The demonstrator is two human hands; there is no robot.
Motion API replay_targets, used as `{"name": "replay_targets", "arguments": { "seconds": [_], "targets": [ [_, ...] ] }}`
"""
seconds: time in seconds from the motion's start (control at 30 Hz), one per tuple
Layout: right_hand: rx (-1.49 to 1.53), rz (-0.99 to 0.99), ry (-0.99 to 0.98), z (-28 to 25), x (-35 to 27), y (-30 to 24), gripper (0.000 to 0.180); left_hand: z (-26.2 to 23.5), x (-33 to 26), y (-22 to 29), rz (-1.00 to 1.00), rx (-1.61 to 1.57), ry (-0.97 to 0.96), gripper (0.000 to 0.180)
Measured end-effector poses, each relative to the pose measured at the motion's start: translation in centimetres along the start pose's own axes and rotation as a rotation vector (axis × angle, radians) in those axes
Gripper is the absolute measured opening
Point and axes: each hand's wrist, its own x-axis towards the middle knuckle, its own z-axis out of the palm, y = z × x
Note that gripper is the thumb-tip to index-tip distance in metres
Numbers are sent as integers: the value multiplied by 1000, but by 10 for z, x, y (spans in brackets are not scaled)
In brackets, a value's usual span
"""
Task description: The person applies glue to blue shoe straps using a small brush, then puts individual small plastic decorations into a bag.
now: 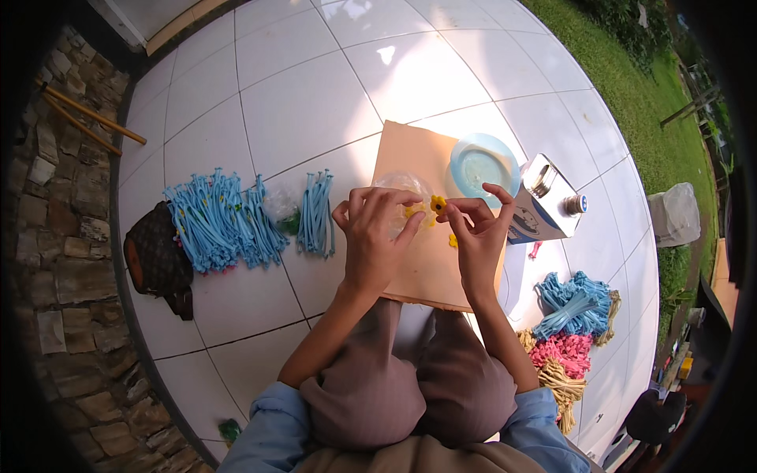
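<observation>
My right hand (479, 240) pinches a small yellow flower (438, 204) with a dark centre between thumb and fingertips, its other fingers raised. Close beside it on the left, my left hand (377, 236) has curved fingers, with thumb and forefinger apart and yellow bits showing in the gap. Behind those fingers stands a clear plastic bowl (400, 184), partly hidden. Both hands are over a tan board (410, 272) in front of my knees. Another yellow piece (453, 240) lies on the board next to my right hand. A pale blue round dish (483, 167) sits at its far right.
Blue bundled strands (225, 225) and a smaller blue bundle (317, 213) lie left, near a dark patterned bag (158, 256). A metal can (544, 201) stands right of the board. Blue (579, 303), pink (564, 353) and tan bundles (561, 386) are heaped at the right.
</observation>
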Motion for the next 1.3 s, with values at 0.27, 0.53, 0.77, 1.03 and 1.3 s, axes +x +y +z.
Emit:
{"name": "replay_targets", "arguments": {
  "seconds": [0.27, 0.53, 0.77, 1.03, 1.3],
  "targets": [
    [-82, -168, -179, 14, 1, -9, 54, -8, -1, -8, -184, -424, 19, 11],
    [-139, -128, -352, 15, 3, -13, 49, -29, -2, -22, -372, -675, -175, 12],
    [155, 178, -394, 14, 10, -10, 48, -34, -5, -34, -471, -791, -301, 13],
    [118, 45, -244, 10, 14, -10, 42, -25, 7, -13, -250, -389, -120, 9],
    [62, -100, 38, -26, 24, -13, 43, -21, 11, -18, -17, 160, -89, 12]
  ]
}}
